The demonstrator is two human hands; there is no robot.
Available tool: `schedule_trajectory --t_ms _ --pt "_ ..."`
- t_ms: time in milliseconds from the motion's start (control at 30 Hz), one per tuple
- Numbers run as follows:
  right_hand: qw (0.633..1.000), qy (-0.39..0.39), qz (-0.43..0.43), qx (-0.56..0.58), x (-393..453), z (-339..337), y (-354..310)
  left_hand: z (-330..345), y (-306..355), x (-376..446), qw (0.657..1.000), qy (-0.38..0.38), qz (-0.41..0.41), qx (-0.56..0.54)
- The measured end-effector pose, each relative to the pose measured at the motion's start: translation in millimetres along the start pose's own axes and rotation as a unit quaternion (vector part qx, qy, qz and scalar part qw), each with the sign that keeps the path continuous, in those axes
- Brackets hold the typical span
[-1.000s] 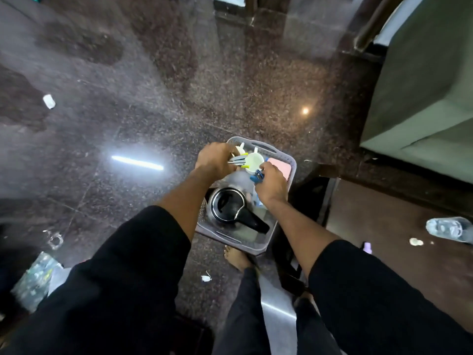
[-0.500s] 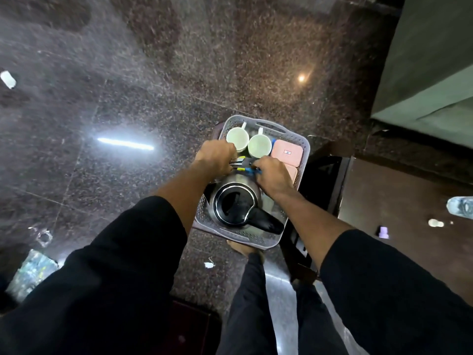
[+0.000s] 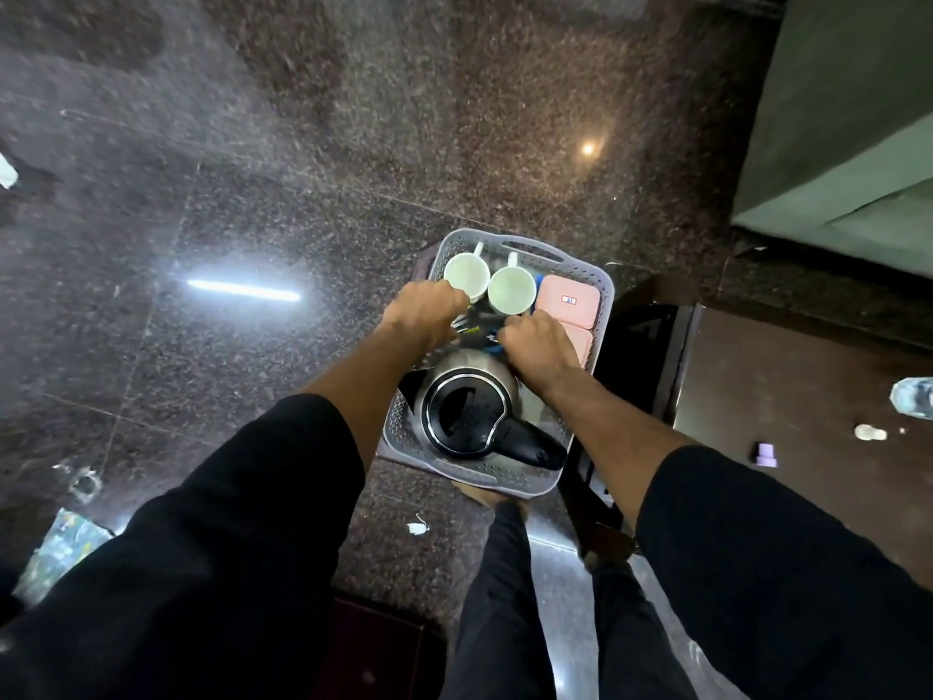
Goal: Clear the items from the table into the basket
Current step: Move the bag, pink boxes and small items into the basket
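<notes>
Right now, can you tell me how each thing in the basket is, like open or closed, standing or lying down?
Basket: loaded, upright.
Kettle: upright, lid closed.
Two cups: upright, look empty.
Pink boxes: lying flat, lids on.
Cutlery: held between both hands.
Left hand: fingers curled on cutlery.
Right hand: fingers curled on cutlery.

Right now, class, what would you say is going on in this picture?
A person stands over a grey basket and has both hands in it. The left hand and right hand are together handling a bundle of cutlery between the kettle and two white cups. Pink containers sit at the basket's right side. Exact finger grips are hidden.
</notes>
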State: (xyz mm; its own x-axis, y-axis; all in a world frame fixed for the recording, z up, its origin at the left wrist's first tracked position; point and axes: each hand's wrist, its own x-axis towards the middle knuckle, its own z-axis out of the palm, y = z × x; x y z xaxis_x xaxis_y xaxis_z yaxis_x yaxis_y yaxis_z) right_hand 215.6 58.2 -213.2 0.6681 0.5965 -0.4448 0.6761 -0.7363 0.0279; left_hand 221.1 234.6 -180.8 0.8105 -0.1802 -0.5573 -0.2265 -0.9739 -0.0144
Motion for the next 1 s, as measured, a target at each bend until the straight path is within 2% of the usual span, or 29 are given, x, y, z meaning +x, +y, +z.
schedule_trajectory --t_ms 267,433,533,633,700,1000 --pt "0.999 -0.042 -0.010 0.003 -2.1 -7.2 -3.9 -0.7 -3.6 -7.3 0.997 -0.003 -0.025 -0.073" --pt "0.998 -0.029 0.015 0.047 -19.8 -22.7 -0.3 -26.0 7.6 -17.4 0.986 0.067 -0.057 -0.142" --pt "0.998 -0.015 0.029 0.055 -39.3 -36.8 4.5 -44.3 24.2 -27.4 0.966 0.107 -0.085 -0.217" --pt "0.995 -0.003 0.049 0.088 -64.4 -52.0 15.3 -63.7 54.1 -40.2 0.936 0.137 -0.129 -0.298" --pt "0.987 0.014 0.087 0.134 -87.7 -59.7 28.8 -79.8 86.0 -50.2 0.927 0.145 -0.129 -0.322" --pt "0.946 0.052 0.209 0.241 -244.9 -77.8 103.9 -138.4 263.4 -98.0 0.932 0.144 -0.120 -0.311"
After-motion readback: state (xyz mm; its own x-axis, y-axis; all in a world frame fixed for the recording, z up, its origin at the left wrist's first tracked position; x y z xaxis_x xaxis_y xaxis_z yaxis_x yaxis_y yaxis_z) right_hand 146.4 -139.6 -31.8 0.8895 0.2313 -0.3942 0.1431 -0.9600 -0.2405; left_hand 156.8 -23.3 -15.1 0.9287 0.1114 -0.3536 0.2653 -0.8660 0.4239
